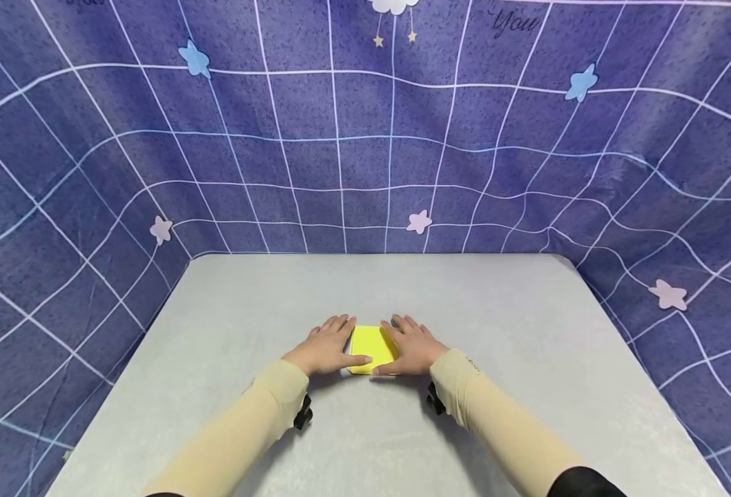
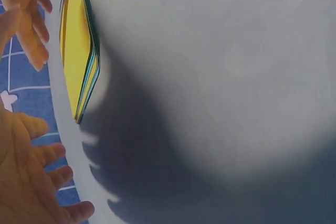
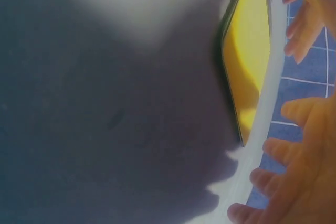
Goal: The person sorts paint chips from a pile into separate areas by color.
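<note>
A flat yellow square [image 1: 366, 342] lies on the grey table between my two hands. Its edge in the left wrist view shows several thin layers with teal rims, so it looks like a small stack of sheets or a folded piece [image 2: 77, 45]. My left hand [image 1: 326, 347] hovers at its left side, fingers spread and thumb over the near part. On the other side my right hand [image 1: 413, 347] has its fingers extended, over the right edge. Both wrist views show straight, parted fingers; whether they touch the yellow piece I cannot tell.
The pale grey tabletop [image 1: 365, 283] runs to a back edge. Behind it and along both sides hangs a blue curtain [image 1: 365, 159] with a white grid and stars. Dark shadows of the hands fall on the table.
</note>
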The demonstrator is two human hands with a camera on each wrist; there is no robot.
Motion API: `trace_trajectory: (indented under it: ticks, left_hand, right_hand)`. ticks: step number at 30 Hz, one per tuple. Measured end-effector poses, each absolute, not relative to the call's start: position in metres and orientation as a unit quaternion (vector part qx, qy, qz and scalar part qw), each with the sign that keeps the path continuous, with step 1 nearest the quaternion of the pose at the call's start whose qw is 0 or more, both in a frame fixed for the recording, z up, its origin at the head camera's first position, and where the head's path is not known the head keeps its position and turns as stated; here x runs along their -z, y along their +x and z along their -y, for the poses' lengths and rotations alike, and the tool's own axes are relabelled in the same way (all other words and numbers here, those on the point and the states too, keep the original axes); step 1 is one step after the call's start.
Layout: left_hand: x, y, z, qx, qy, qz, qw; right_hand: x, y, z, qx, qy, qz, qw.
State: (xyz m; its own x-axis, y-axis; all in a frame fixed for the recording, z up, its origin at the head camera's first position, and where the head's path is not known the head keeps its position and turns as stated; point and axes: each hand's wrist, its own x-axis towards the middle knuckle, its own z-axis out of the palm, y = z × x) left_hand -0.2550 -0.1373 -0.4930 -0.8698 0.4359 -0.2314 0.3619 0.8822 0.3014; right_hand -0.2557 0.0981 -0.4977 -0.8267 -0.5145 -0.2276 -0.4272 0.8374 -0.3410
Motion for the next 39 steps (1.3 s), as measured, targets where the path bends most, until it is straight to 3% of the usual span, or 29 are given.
trace_trajectory:
  ticks: [6, 22, 39]
  left_hand:
    - [0.497, -0.252, 0.134, -0.108, 0.225, -0.954, 0.167]
    - [0.505, -0.252, 0.131, -0.089, 0.237, -0.955, 0.153]
    - [0.507, -0.257, 0.133, -0.101, 0.240, -0.956, 0.137]
  right_hand:
    - [0.496, -0.255, -0.099, 0.124, -0.255, -0.943, 0.177]
    - [0.504, -0.253, -0.103, 0.142, -0.295, -0.937, 0.120]
    - [0.498, -0.257, -0.106, 0.168, -0.320, -0.926, 0.108]
